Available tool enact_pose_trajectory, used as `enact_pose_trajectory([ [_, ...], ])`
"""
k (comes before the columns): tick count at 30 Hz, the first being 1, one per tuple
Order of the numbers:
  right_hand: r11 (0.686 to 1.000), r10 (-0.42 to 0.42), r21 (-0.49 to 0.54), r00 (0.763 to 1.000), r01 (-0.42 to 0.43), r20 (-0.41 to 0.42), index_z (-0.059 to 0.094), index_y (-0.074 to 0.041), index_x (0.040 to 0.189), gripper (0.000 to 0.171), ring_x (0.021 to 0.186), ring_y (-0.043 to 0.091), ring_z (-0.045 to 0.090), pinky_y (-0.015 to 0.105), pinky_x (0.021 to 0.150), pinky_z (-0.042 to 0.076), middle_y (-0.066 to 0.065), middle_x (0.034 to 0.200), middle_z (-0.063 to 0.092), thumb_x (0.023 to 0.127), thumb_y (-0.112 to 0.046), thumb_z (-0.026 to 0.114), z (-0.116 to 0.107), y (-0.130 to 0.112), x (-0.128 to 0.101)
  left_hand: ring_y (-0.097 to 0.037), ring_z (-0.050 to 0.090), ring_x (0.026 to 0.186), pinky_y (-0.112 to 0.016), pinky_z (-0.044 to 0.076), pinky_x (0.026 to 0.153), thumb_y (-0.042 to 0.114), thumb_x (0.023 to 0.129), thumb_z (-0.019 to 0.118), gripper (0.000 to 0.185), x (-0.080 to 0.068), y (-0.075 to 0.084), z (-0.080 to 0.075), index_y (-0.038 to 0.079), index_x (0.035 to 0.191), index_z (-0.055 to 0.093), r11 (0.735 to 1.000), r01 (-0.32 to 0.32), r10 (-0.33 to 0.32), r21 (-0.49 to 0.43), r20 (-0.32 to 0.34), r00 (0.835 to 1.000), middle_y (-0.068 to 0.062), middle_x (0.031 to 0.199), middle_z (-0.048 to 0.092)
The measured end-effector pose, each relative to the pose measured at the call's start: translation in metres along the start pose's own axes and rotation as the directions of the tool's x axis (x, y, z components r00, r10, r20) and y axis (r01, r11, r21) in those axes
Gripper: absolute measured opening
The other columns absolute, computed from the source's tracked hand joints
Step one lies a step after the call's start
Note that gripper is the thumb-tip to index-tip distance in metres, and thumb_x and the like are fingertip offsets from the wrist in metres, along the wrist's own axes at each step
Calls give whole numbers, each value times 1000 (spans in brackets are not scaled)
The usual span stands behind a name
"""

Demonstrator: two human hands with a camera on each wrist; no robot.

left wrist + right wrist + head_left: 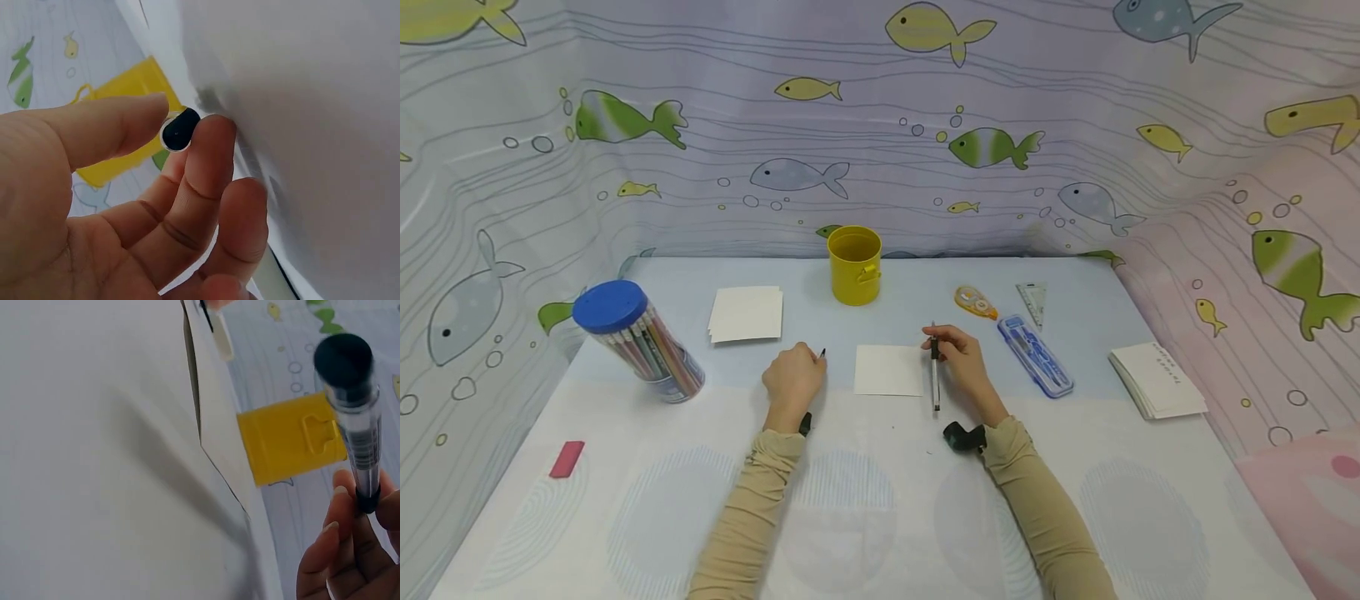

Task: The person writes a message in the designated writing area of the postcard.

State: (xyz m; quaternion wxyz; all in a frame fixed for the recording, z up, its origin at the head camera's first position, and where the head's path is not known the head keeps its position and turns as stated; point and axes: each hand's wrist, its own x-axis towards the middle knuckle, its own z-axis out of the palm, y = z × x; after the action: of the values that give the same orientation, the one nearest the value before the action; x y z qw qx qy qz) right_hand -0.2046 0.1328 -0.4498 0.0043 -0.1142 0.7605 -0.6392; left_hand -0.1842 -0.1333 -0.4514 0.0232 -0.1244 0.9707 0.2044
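Note:
My right hand [964,360] pinches a clear-barrelled pen [362,440] near its black grip. The pen's thin tip points away from me and its black end plug towards me, beside the right edge of a blank white card [888,370]. Left of that card, my left hand [793,379] holds a small black pen cap [181,129] between thumb and fingertips. Most of the cap is hidden by the fingers in the head view.
A yellow bucket [854,279] stands at the back, with stacked blank cards [746,314] to its left. A blue-lidded pencil tub [647,350] and red eraser [567,459] are leftward. Rightward lie correction tape [975,302], a set square [1032,302], a blue case [1035,356] and printed cards [1157,381].

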Motion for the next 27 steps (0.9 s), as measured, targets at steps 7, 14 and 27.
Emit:
enact_pose_trajectory([
  [7, 998, 36, 55, 998, -33, -44, 59, 13, 121, 35, 79, 7, 60, 21, 67, 48, 16, 90, 73, 92, 12, 40, -5, 14, 5, -34, 68, 70, -43, 52, 55, 30, 95, 58, 29, -2, -1, -1, 4, 84, 65, 999, -2, 1, 41, 13, 1000, -16, 78, 70],
  [14, 999, -30, 33, 997, 32, -64, 62, 9, 119, 27, 86, 6, 65, 15, 71, 49, 15, 95, 75, 92, 3, 59, -6, 40, 13, -34, 67, 70, -44, 52, 56, 28, 95, 57, 27, -3, -1, 0, 3, 85, 60, 999, -5, 4, 36, 17, 1000, -16, 77, 68],
  [27, 1000, -15, -3, 1000, 15, 2, 63, 9, 118, 28, 82, -4, 63, 15, 73, 49, 29, 106, 69, 90, 2, 63, -1, 39, 13, -39, 63, 100, -49, 54, 79, 30, 92, 65, 42, -9, 13, 2, -5, 114, 62, 981, -162, 173, 107, -101, 980, -23, 106, 67],
])
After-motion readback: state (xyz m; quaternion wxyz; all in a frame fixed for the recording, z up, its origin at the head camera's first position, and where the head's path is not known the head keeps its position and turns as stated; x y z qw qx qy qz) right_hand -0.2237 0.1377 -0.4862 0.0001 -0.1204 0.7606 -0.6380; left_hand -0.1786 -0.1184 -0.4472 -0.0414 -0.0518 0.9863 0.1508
